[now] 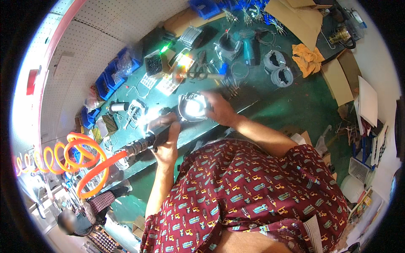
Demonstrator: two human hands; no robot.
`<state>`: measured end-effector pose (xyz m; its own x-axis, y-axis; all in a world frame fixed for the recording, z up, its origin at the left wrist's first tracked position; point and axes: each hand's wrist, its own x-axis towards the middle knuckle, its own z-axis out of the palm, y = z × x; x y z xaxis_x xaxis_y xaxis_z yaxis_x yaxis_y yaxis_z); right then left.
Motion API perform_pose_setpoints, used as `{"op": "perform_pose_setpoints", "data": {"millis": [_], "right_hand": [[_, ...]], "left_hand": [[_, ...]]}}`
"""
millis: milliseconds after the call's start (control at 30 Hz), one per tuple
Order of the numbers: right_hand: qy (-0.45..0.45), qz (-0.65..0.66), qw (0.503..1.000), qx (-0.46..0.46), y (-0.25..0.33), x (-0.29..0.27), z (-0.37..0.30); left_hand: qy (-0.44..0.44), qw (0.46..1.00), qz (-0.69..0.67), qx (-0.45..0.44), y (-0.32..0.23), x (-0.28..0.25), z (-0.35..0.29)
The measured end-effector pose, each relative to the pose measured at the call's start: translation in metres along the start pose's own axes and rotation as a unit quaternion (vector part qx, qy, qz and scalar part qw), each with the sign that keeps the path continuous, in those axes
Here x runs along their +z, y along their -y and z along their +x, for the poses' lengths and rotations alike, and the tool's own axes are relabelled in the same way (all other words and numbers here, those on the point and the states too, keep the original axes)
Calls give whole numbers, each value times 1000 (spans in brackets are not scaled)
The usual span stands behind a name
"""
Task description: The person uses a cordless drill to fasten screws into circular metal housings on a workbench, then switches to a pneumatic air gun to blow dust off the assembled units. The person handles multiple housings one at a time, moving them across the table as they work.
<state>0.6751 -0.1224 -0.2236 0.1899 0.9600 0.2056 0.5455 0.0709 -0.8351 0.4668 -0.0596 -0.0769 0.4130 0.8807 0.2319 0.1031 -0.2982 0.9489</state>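
Observation:
My left hand [168, 141] is wrapped round a dark air tool [157, 135], whose metal coupling joins an orange coiled hose [101, 168]. The tool's front end points toward a round metal housing [182, 110] near the bench edge. Gripping that housing from its right side is my right hand [220, 110], thumb and fingers on the rim. Strong glare washes out the middle of the housing, so its inside cannot be made out. Just beyond it lie a white card of small parts [168, 85] and some dark-handled hand tools [200, 69].
On the green bench [261, 97] are a teal power drill [249, 47], grey ring-shaped parts [282, 77] and an orange cloth [307, 60]. Blue bins [105, 84] line the left wall. Cardboard [301, 23] stands at the back right. Another person [80, 217] is at lower left.

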Motion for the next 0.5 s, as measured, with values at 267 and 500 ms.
{"op": "perform_pose_setpoints", "data": {"millis": [267, 500], "right_hand": [[-4, 19, 1000, 11, -4, -7, -2], [12, -6, 999, 32, -6, -5, -4]], "left_hand": [[-41, 996, -60, 56, -10, 5, 15], [-115, 991, -50, 48, 10, -5, 24]]}}
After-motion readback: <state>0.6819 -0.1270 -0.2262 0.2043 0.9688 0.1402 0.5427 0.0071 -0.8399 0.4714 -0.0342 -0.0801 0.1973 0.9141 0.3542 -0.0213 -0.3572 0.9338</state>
